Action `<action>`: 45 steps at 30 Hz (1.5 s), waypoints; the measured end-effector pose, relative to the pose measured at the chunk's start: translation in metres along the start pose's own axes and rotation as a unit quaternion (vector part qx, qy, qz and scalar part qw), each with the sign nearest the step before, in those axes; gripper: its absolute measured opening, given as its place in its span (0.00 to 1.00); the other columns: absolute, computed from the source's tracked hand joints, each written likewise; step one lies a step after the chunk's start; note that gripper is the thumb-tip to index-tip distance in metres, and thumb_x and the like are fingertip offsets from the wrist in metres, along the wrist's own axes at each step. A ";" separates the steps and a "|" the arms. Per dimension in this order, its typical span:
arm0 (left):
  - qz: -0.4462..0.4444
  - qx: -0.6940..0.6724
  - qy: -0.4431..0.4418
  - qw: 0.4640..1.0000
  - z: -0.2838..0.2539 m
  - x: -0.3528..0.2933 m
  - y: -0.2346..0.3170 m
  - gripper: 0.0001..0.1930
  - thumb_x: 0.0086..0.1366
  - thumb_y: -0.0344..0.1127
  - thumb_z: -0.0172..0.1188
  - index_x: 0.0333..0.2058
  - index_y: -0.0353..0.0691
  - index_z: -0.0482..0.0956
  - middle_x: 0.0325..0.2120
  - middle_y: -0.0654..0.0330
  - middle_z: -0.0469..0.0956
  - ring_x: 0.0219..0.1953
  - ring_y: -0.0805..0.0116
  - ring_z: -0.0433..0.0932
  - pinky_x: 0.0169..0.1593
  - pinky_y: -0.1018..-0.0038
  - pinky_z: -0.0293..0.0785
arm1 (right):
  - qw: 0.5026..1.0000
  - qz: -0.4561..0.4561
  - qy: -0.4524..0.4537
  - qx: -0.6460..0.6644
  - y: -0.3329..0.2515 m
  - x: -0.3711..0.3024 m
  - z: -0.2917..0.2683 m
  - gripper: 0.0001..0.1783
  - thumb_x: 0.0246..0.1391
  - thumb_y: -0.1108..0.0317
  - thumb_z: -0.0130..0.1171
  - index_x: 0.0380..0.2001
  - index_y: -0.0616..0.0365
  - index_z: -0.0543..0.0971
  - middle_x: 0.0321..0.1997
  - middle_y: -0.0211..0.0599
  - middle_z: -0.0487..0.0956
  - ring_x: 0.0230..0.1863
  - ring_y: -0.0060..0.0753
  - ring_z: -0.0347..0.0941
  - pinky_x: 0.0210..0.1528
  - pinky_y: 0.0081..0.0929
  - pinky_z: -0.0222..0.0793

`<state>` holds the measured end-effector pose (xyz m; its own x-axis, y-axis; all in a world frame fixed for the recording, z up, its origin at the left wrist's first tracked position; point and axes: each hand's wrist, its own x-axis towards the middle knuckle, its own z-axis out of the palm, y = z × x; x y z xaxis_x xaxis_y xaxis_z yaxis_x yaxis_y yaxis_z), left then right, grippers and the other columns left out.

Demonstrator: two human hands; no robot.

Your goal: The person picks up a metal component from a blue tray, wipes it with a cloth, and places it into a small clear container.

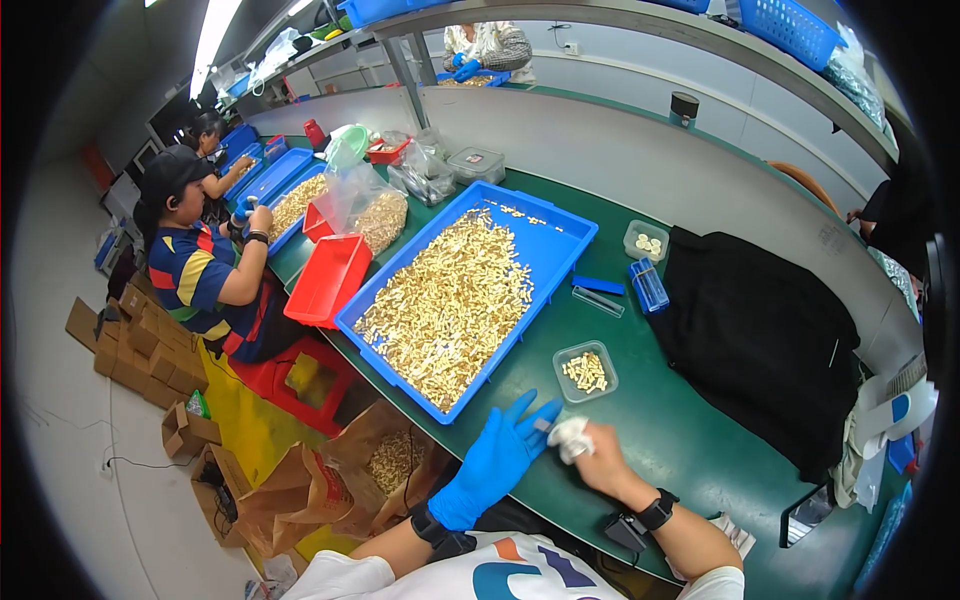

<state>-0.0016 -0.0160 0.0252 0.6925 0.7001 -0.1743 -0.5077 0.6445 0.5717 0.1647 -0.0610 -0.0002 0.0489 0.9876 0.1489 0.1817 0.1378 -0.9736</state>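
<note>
My left hand, in a blue glove, is held palm up over the table's front edge with its fingers spread. Close by on its right, my bare right hand is closed around a crumpled white cloth. A small greyish piece shows between the cloth and the gloved fingertips; its kind and what supports it are unclear. Just beyond the hands stands a clear plastic tub holding small brass-coloured parts. To the left, a large blue tray is heaped with similar brass-coloured parts.
Red bins and a bag of parts stand left of the tray. A blue case, a small tub and dark cloth lie rightward on the green table. Co-workers sit further left.
</note>
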 end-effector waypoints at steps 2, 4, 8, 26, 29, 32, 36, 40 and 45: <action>0.022 -0.049 0.004 0.999 0.003 0.002 0.002 0.34 0.66 0.57 0.32 0.61 0.36 0.44 0.60 0.44 0.49 0.62 0.54 0.53 0.63 0.62 0.46 | 0.995 0.052 0.043 0.070 -0.004 0.000 -0.002 0.05 0.50 0.72 0.53 0.30 0.60 0.76 0.18 0.38 0.73 0.19 0.32 0.71 0.24 0.27 0.64; 0.016 -0.054 -0.005 0.998 0.004 0.003 0.000 0.34 0.65 0.57 0.32 0.61 0.36 0.44 0.60 0.44 0.49 0.62 0.55 0.53 0.63 0.62 0.46 | 0.996 0.026 -0.079 0.014 -0.011 0.000 0.000 0.05 0.51 0.72 0.51 0.29 0.60 0.76 0.18 0.35 0.72 0.19 0.27 0.69 0.23 0.25 0.64; 0.011 -0.057 -0.022 0.998 0.004 0.006 0.000 0.35 0.65 0.57 0.32 0.61 0.37 0.44 0.61 0.44 0.48 0.62 0.55 0.53 0.63 0.62 0.48 | 0.999 0.045 -0.010 -0.012 -0.015 0.009 -0.008 0.06 0.51 0.73 0.50 0.29 0.59 0.76 0.19 0.34 0.72 0.19 0.24 0.68 0.24 0.23 0.64; 0.047 0.133 -0.028 0.990 0.005 0.007 -0.006 0.26 0.66 0.38 0.45 0.59 0.33 0.51 0.57 0.46 0.58 0.57 0.59 0.61 0.61 0.67 0.55 | 0.984 0.131 -0.041 0.111 -0.003 0.007 -0.007 0.04 0.51 0.72 0.52 0.27 0.60 0.75 0.17 0.26 0.69 0.17 0.15 0.61 0.21 0.15 0.57; 0.023 0.199 0.015 0.980 -0.006 0.010 -0.002 0.23 0.64 0.31 0.47 0.56 0.32 0.56 0.55 0.46 0.61 0.56 0.59 0.62 0.60 0.68 0.57 | 0.971 0.147 -0.091 0.168 -0.005 0.011 -0.010 0.04 0.49 0.71 0.55 0.27 0.60 0.75 0.16 0.32 0.71 0.17 0.20 0.65 0.21 0.19 0.60; 0.013 0.240 0.059 0.969 -0.005 0.013 -0.003 0.21 0.63 0.29 0.47 0.54 0.32 0.59 0.53 0.47 0.63 0.55 0.59 0.64 0.59 0.67 0.59 | 0.999 0.016 -0.027 0.005 -0.010 0.002 0.000 0.05 0.49 0.70 0.56 0.28 0.60 0.74 0.17 0.38 0.73 0.18 0.29 0.70 0.21 0.25 0.63; 0.029 0.190 0.084 0.978 0.005 0.025 -0.006 0.19 0.64 0.31 0.46 0.53 0.32 0.60 0.52 0.48 0.65 0.54 0.59 0.66 0.59 0.68 0.60 | 0.974 -0.149 -0.002 -0.170 -0.018 -0.002 0.008 0.07 0.47 0.68 0.58 0.28 0.60 0.74 0.20 0.46 0.75 0.23 0.42 0.73 0.24 0.33 0.66; 0.035 0.018 0.040 0.998 0.009 0.030 -0.008 0.21 0.65 0.36 0.45 0.55 0.33 0.58 0.53 0.49 0.64 0.56 0.60 0.64 0.59 0.69 0.59 | 0.946 -0.076 0.060 -0.308 -0.005 0.014 -0.017 0.08 0.46 0.67 0.59 0.27 0.59 0.74 0.22 0.47 0.75 0.25 0.48 0.73 0.25 0.38 0.67; 0.021 -0.020 0.037 0.999 0.005 0.029 -0.013 0.22 0.68 0.41 0.40 0.56 0.35 0.55 0.57 0.48 0.57 0.60 0.58 0.57 0.62 0.65 0.53 | 0.934 -0.092 0.081 -0.337 0.000 0.016 -0.025 0.08 0.43 0.65 0.60 0.24 0.58 0.74 0.21 0.47 0.75 0.24 0.49 0.73 0.25 0.41 0.67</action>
<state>0.0276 -0.0054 0.0170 0.6314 0.7465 -0.2100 -0.5566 0.6249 0.5475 0.1897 -0.0473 0.0065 0.0937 0.9202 0.3801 0.7752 0.1721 -0.6078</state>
